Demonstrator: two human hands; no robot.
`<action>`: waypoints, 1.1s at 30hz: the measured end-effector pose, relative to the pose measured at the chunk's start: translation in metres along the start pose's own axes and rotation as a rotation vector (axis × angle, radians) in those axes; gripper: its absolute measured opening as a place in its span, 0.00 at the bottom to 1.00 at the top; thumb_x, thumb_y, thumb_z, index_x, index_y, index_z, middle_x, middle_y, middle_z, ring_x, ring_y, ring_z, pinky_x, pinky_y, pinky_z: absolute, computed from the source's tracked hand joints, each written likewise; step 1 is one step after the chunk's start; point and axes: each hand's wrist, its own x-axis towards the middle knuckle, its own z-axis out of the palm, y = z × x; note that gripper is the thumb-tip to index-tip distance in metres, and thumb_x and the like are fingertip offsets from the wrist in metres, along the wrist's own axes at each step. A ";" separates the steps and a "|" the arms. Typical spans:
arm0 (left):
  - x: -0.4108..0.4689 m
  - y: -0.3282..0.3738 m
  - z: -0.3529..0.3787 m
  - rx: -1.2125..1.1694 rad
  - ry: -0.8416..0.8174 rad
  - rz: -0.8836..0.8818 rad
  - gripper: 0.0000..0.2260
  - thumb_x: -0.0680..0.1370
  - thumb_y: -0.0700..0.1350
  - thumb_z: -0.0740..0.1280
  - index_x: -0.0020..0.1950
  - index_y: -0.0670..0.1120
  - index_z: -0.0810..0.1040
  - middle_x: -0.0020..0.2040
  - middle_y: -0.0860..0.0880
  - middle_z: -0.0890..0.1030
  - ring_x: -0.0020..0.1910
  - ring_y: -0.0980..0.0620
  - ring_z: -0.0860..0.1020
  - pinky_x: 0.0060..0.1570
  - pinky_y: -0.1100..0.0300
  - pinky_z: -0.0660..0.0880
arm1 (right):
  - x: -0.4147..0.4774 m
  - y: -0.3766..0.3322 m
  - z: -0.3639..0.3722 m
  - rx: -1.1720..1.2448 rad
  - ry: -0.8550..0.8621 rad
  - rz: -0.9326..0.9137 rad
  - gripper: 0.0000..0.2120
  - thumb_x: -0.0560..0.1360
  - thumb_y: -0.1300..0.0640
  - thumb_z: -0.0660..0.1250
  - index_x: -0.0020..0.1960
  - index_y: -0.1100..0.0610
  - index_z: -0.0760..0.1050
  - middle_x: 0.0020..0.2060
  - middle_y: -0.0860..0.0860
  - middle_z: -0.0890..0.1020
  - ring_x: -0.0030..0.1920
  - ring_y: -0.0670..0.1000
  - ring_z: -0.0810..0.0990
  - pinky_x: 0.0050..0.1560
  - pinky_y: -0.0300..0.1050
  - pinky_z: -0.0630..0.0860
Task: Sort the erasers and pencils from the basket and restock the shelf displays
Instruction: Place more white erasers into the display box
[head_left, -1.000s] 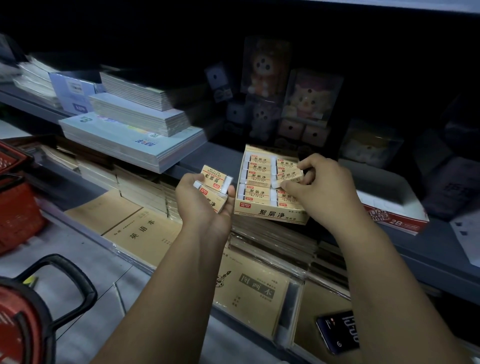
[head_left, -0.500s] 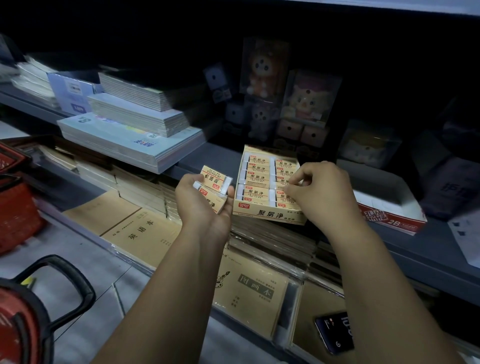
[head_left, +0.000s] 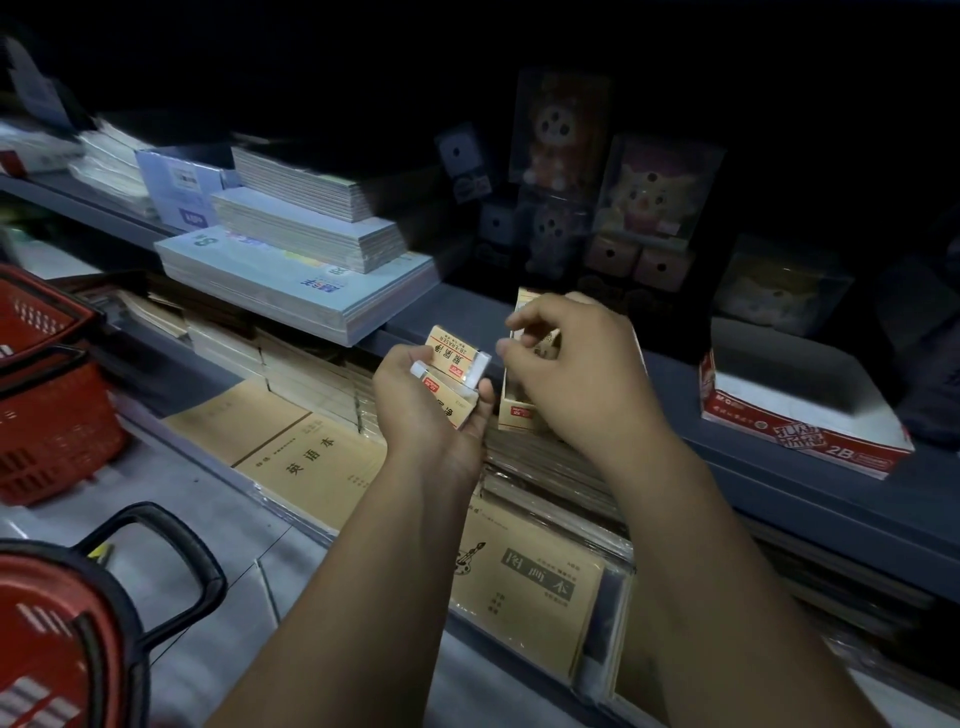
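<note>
Erasers (head_left: 456, 364): two sleeved blocks stacked in the left grip (head_left: 426, 410), fingers curled under and around them, thumb side on the lower one. The white rubber ends stick out of the card sleeves.

Right grip (head_left: 576, 374): fingers curled, thumb and forefinger tips close together just beside the white end of the upper eraser. Cannot tell whether it pinches anything; it covers most of the eraser display box (head_left: 516, 413) behind it.

Handling (judgement): light, firm little blocks. The card sleeves look smooth, so the stack could slide apart if squeezed from the ends. Better to pinch one across the long sides of the sleeve, not by the bare rubber tip. Not fragile; a drop would cost only time.

Edges and room: the box sits at the front of the grey shelf (head_left: 753, 467), its front wall near the lip, so pressing hard into it could nudge it. A red-and-white 2B box (head_left: 810, 423) stands to the right, apart from it. A stack of notebooks (head_left: 291, 280) overhangs on the left. Brown exercise books (head_left: 311, 457) lie on the tier below. Red baskets (head_left: 52, 415) are well left, clear of the arms. The back of the shelf is too dark to read.
</note>
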 end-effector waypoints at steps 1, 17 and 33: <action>0.000 0.000 0.000 -0.002 -0.018 0.004 0.13 0.76 0.45 0.64 0.57 0.41 0.80 0.49 0.41 0.84 0.42 0.46 0.82 0.36 0.58 0.78 | 0.000 -0.003 0.004 0.019 -0.033 -0.001 0.08 0.76 0.52 0.72 0.54 0.50 0.82 0.44 0.44 0.79 0.42 0.42 0.78 0.44 0.39 0.76; -0.003 0.006 0.002 -0.013 -0.205 -0.052 0.07 0.77 0.46 0.63 0.48 0.44 0.78 0.43 0.46 0.83 0.35 0.50 0.80 0.33 0.62 0.75 | 0.011 -0.019 0.005 0.492 -0.098 0.226 0.10 0.77 0.59 0.71 0.58 0.52 0.80 0.36 0.48 0.83 0.31 0.42 0.81 0.33 0.40 0.78; -0.003 0.000 0.004 -0.069 -0.083 -0.066 0.08 0.79 0.48 0.64 0.50 0.44 0.78 0.43 0.46 0.81 0.39 0.48 0.81 0.35 0.63 0.77 | 0.001 0.001 -0.031 0.449 -0.058 0.469 0.03 0.76 0.67 0.70 0.46 0.63 0.76 0.38 0.58 0.86 0.34 0.56 0.87 0.45 0.57 0.85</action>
